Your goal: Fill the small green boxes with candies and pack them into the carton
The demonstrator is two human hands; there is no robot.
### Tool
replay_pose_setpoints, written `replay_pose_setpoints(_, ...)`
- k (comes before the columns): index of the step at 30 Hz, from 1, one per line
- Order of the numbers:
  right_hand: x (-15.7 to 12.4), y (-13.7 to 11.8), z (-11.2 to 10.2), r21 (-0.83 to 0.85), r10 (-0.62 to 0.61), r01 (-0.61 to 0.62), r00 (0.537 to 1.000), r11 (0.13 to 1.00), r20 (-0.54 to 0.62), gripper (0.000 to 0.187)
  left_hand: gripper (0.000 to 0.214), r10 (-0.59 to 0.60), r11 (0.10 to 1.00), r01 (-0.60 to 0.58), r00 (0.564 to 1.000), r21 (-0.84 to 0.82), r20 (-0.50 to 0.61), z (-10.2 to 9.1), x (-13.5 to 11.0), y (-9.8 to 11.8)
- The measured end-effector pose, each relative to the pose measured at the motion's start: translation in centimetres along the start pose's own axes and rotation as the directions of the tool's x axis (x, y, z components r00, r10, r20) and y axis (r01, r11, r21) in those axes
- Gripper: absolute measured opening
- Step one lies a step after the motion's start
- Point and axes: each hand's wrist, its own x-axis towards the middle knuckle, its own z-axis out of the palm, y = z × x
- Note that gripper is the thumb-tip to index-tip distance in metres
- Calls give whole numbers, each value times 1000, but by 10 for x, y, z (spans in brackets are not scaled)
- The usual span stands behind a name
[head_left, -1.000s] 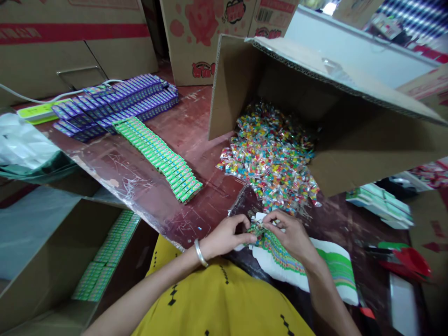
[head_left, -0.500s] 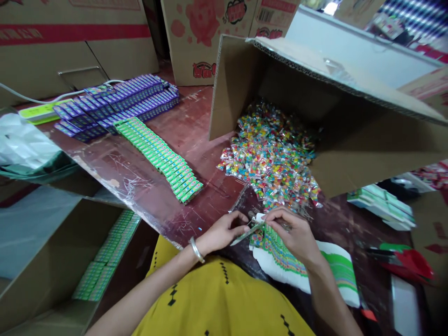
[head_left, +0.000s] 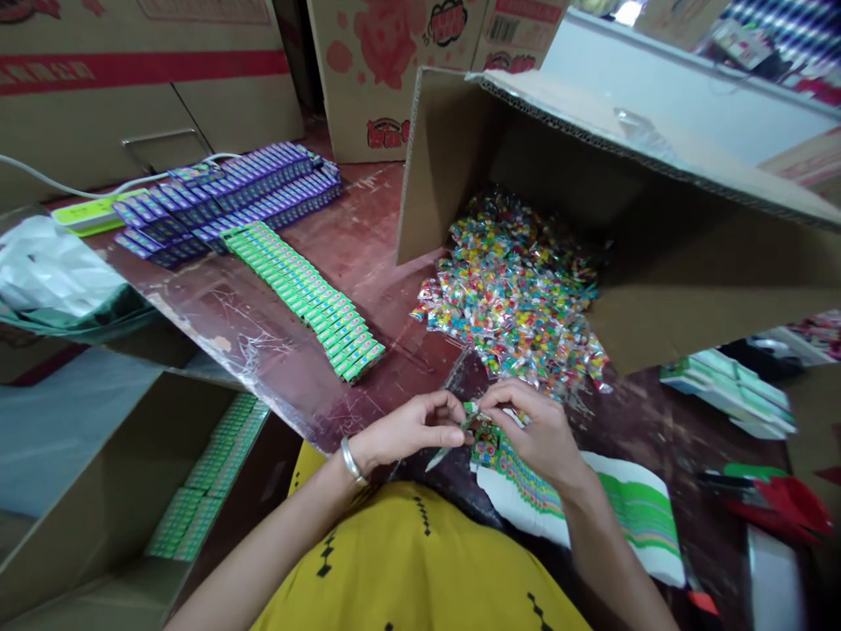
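My left hand (head_left: 424, 428) and my right hand (head_left: 529, 429) come together in front of my body. Between their fingertips is a small green carton (head_left: 439, 457), tilted and seen nearly edge-on, its upper end partly hidden by the fingers. Thumb and forefinger of each hand are closed on it. Under my right hand and forearm lies a fanned row of flat green printed cartons (head_left: 640, 504) with white edges. Just beyond the hands, a heap of clear-wrapped colourful candies (head_left: 516, 289) spills from a cardboard box (head_left: 683, 272) lying on its side.
A row of filled-looking green cartons (head_left: 306, 298) lies on the red table (head_left: 387, 350), touching stacked purple cartons (head_left: 229, 202). Below the table's left edge, an open cardboard box (head_left: 85, 473) holds green cartons. Red-handled scissors (head_left: 781, 504) and bundled cartons (head_left: 729, 390) lie at right.
My right hand has moved slightly left, closer to my left hand. The small carton has turned between my fingers and shows more edge-on. The view has shifted a little.
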Motion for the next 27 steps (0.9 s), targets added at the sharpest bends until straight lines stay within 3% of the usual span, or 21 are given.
replay_pose_setpoints(3, 0, -4, -2, -52, -58, 53, 994, 997, -89, 16, 47, 21, 980, -19, 1000, -196, 5, 0, 2, -6)
replay_pose_setpoints(6, -4, -5, -2, -126, -34, 11, 983, 992, -179, 33, 50, 49, 962, -60, 998, -267, -48, 0, 3, -6)
replay_pose_setpoints(9, -11, -5, 5, -69, 65, -64, 998, 996, 4, 44, 50, 48, 956, -64, 997, -288, -65, -2, 3, -3)
replay_pose_setpoints(12, -15, -5, 13, -12, 186, -187, 964, 982, 190, 51, 50, 46, 956, -63, 997, -288, -65, -2, 2, -2)
replay_pose_setpoints(17, -8, -5, 7, 54, 249, -272, 932, 961, 264, 14, 47, 23, 988, -26, 999, -155, -25, 0, -2, -6)
replay_pose_setpoints(21, -3, -4, -1, 118, 224, -293, 886, 949, 405, 16, 33, 26, 999, -30, 995, -37, -99, 0, -3, -5)
replay_pose_setpoints(22, -4, -3, 1, 153, 232, -306, 899, 939, 372, 16, 31, 46, 999, -48, 989, -10, -141, -1, -3, -5)
replay_pose_setpoints(24, -5, 1, 8, 246, 282, -325, 940, 913, 193, 20, 29, 100, 995, -94, 968, 37, -232, -2, -1, -5)
replay_pose_setpoints(27, -9, 8, 28, 339, 345, -318, 939, 885, -18, 38, 25, 165, 986, -156, 908, 56, -385, -1, 3, -8)
